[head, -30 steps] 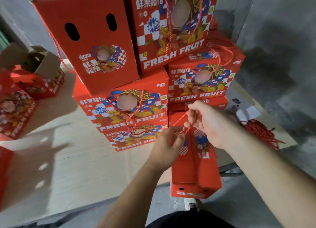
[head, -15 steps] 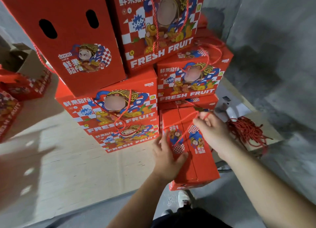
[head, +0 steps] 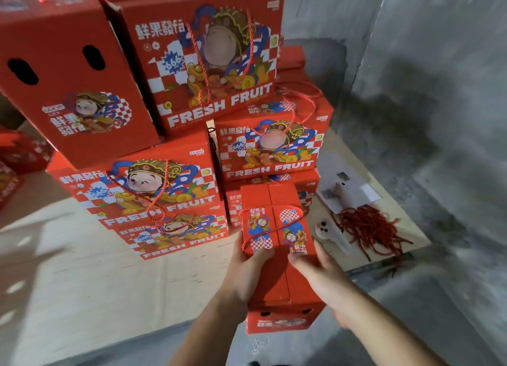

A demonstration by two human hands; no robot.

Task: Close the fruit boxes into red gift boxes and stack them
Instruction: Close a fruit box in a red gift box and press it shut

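A closed red gift box (head: 277,280) stands in front of me with its two top flaps meeting down the middle. A red rope handle (head: 270,229) lies loose across its top. My left hand (head: 247,269) grips the box's left side, thumb over the top flap. My right hand (head: 321,275) lies on the right flap with fingers laid flat. Behind it rises a stack of red gift boxes (head: 164,198) printed FRESH FRUIT, several high.
A pale wooden platform (head: 96,277) carries the stack. At right lie a bundle of red ropes (head: 367,228), a white object (head: 329,234) and papers (head: 345,190). Grey concrete wall (head: 425,77) closes the right side. More red boxes (head: 16,157) sit at far left.
My right hand has let go of the rope handle and dropped onto the box's right flap. My left hand slid to the box's left side. The rope now lies loose on top.
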